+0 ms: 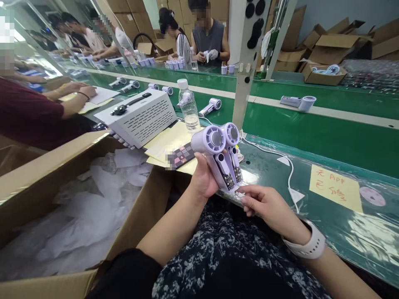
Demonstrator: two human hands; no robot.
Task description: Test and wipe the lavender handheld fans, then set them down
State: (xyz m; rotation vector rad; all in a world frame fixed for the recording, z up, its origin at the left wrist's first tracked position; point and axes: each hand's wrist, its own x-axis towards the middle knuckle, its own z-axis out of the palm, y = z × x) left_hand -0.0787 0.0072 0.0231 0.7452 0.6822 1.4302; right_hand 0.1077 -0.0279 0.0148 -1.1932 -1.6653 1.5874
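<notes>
Fans in hand (220, 166): two, lilac, side by side, upright with a slight tilt, nearer the wearer than the bottle and to its right; dark inner parts show in both handles.
Left hand (204, 180): one, gripping the two fans from their left side, thumb raised along the nearer one.
Right hand (257, 199): one, finger and thumb pinched on a small pale piece (239, 194) at the foot of the fans; what the piece is cannot be told.
Watch (307, 243): one, white strap, on the right wrist.
Bottle (189, 108): one, clear, white-capped, partly filled; landmark for all places.
Loose fans on the bench and belt: one fan (212, 106) just right of the bottle, one partly seen through it, four to its left beyond the vented case, one (298, 102) well to its right.
Vented case (146, 120): one, left of the bottle, a black cord lying on top.
Patterned item (182, 155): one, dark, nearer the wearer than the bottle, on yellow sheets.
Carton (149, 211): one, left of and nearer than the bottle, holding crumpled film.
Yellow note (336, 189): one, handwritten in red, far right of the bottle.
Triangular labels (297, 194): two, white, between bottle and note.
Co-workers: two beyond the bottle, one in maroon to its left, others farther back, count unclear.
</notes>
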